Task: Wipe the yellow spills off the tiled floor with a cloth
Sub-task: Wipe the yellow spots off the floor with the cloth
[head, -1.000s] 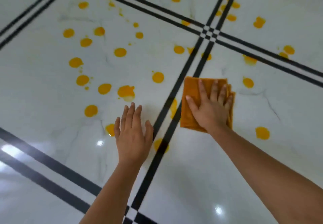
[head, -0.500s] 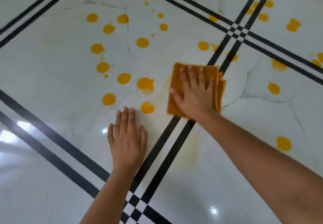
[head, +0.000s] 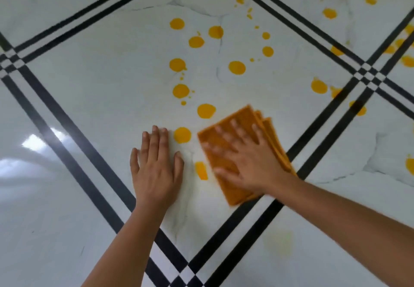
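Note:
A folded orange cloth (head: pixel 224 165) lies flat on the white marble tile floor (head: pixel 100 98). My right hand (head: pixel 248 163) presses on top of it with fingers spread; hand and cloth are motion-blurred. My left hand (head: pixel 156 165) rests palm-down on the bare tile to the cloth's left, holding nothing. Several round yellow spills dot the tile beyond the hands. One spill (head: pixel 182 135) sits between left fingertips and cloth. A half-wiped yellow patch (head: pixel 201 170) shows at the cloth's left edge. Another spill (head: pixel 206 111) lies just beyond the cloth.
Double black border lines (head: pixel 74 138) cross the floor diagonally and meet in a checkered junction (head: pixel 188 273) near my forearms. More yellow spills (head: pixel 329 13) spread to the far right, some on the black lines. A faint yellowish smear (head: pixel 280 242) marks the near tile.
My right hand has slid the cloth leftward across the black lines onto the spotted tile, covering spills there. The view has shifted. My left hand stays planted.

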